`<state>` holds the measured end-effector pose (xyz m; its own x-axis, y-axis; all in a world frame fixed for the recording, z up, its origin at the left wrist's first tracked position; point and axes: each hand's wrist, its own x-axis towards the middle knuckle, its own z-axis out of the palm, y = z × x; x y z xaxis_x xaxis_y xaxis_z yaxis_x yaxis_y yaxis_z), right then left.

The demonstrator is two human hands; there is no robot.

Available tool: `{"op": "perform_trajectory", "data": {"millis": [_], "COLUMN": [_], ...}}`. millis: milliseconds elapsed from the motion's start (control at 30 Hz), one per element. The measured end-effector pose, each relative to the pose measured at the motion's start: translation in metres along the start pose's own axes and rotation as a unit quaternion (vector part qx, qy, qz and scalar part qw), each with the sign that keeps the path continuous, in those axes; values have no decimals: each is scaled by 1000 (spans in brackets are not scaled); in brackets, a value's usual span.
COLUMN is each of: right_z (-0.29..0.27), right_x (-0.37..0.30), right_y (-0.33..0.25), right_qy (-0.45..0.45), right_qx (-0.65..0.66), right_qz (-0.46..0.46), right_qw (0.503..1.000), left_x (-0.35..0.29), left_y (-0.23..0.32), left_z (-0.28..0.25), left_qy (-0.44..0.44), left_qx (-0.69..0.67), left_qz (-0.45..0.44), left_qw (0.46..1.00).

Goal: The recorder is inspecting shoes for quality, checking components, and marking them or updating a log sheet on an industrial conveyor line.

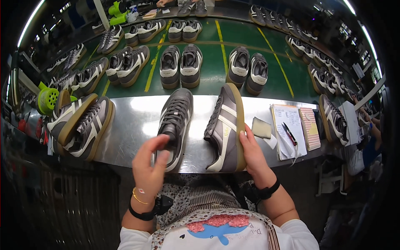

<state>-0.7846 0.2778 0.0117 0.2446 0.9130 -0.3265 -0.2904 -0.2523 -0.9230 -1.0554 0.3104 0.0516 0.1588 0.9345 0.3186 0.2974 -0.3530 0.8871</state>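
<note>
A dark grey sneaker (177, 118) with white stripes and black laces lies sole down on the metal bench, toe pointing away from me. My left hand (150, 164) is at its heel and collar, fingers apart and slightly blurred; I see nothing held in it. To its right, a matching sneaker (228, 133) is tipped onto its side, its tan sole facing right. Against that sole rests my right hand (255, 156), steadying the shoe, with part of the fingers hidden.
More sneakers (89, 127) are stacked at the left. A sponge pad (262, 128), an open notebook (287, 125) with a pen and a patterned booklet (310, 127) lie to the right. Beyond, pairs of sneakers (189, 66) stand on a green belt (212, 89) with yellow lines.
</note>
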Motion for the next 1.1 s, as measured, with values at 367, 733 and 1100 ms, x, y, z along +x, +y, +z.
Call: {"op": "perform_trajectory", "data": {"millis": [367, 733, 1100], "right_z": [-84, -31, 49], "right_x": [49, 12, 10], "right_y": [-41, -61, -32], "right_qy": [-32, 79, 57], "right_qx": [-708, -474, -463], "right_qz": [-166, -259, -229], "right_qw": [686, 838, 854], "left_x": [-23, -12, -10], "left_y": [-39, -19, -13], "left_z": [101, 99, 93], "left_qy": [-255, -282, -250], "left_qx": [-130, -264, -239], "left_qz": [-121, -208, -196], "left_qw": [951, 899, 917]}}
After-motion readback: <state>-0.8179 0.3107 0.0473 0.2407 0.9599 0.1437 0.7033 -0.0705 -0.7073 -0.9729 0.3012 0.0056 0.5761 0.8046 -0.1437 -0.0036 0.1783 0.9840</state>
